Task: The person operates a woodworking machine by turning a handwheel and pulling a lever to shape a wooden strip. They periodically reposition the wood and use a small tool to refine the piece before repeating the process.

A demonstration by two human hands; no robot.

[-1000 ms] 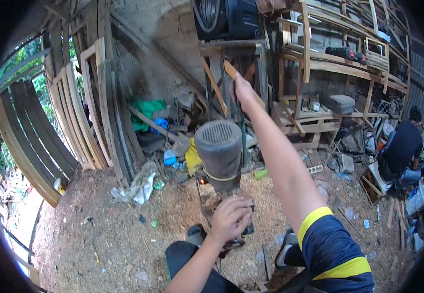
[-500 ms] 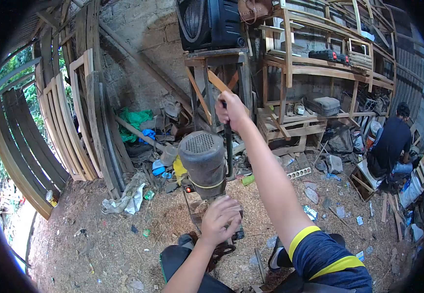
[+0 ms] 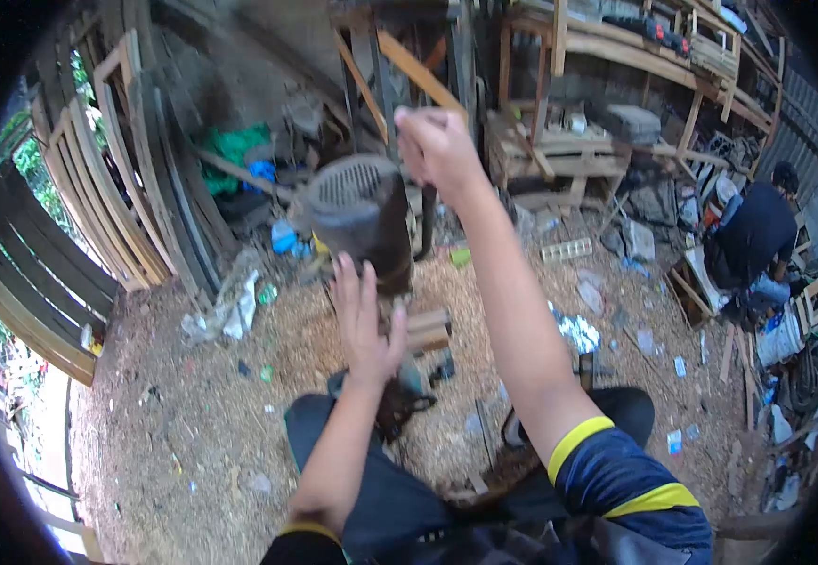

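In front of me stands a machine with a dark upright motor (image 3: 360,221) under a vented round cap. My right hand (image 3: 435,155) is closed in a fist at the top of its black lever (image 3: 427,226), just right of the motor. My left hand (image 3: 368,325) has its fingers stretched and spread, the fingertips overlapping the motor's lower side in this view. A short wooden block (image 3: 425,330) shows right beside my left thumb, below the motor. My left hand and the motor hide much of the machine's lower part.
Wood shavings and litter cover the dirt floor (image 3: 183,405). Planks and wooden frames (image 3: 98,179) lean at the left. A wooden rack (image 3: 607,52) stands at the back right. Another person (image 3: 755,231) sits at the right, beside an open box (image 3: 693,287).
My view has tilted downward. My left hand has straightened and spread its fingers, and the wooden block now shows beside it. My right hand stays closed at the lever.
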